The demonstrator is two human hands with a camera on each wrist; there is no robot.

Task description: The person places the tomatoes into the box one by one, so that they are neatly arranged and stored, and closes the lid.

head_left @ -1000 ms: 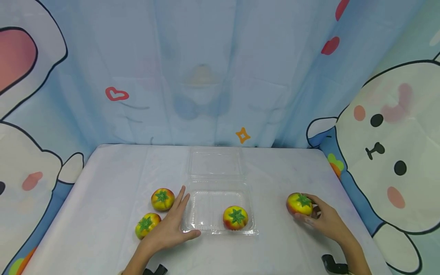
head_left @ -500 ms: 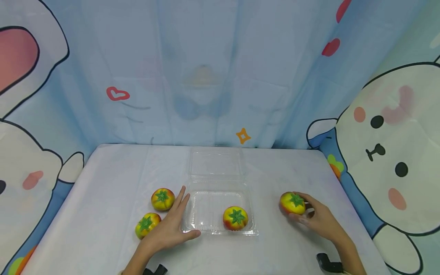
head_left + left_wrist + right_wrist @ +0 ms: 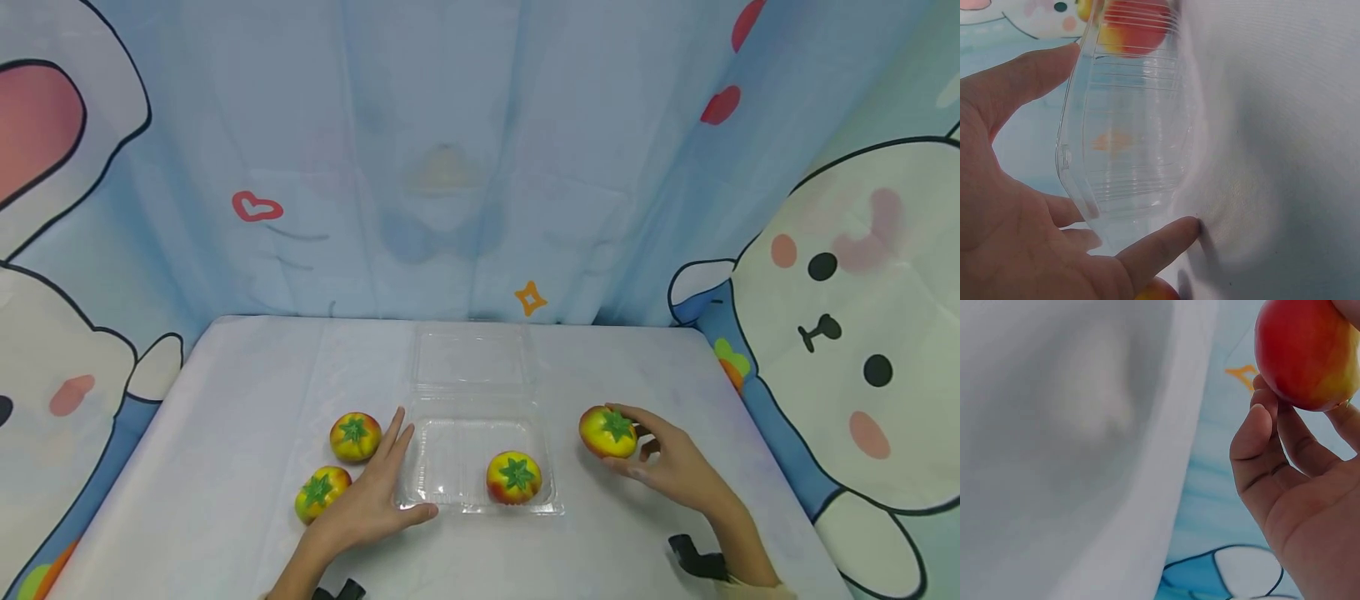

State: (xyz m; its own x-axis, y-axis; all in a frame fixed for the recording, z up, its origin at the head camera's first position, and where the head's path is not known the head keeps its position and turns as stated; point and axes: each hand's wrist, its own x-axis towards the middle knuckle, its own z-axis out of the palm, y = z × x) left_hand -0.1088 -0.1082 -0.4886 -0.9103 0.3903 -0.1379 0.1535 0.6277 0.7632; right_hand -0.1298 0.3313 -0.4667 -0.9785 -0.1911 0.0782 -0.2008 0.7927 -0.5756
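My right hand point(image 3: 671, 467) pinches a glossy red-and-yellow fruit point(image 3: 607, 432) with a green star-shaped top, between thumb and fingers. Its shadow falls on the cloth below, and it is right of the box. In the right wrist view the fruit point(image 3: 1307, 356) is held at the fingertips. My left hand point(image 3: 375, 492) spreads straight fingers along the left side of a clear plastic clamshell box point(image 3: 450, 450), whose lid point(image 3: 471, 358) lies folded back. In the left wrist view the thumb reaches the box's rim point(image 3: 1063, 153). Another such fruit point(image 3: 513, 477) sits in the box's front right corner.
Two more fruits, a far one point(image 3: 356, 436) and a near one point(image 3: 321, 493), lie left of the box beside my left hand. The table wears a white cloth point(image 3: 255, 400). A blue curtain point(image 3: 450, 167) with cartoon figures hangs behind it.
My right hand has carried its fruit leftward and slightly away from me, closer to the box. The left hand, the box and the other fruits have stayed in place.
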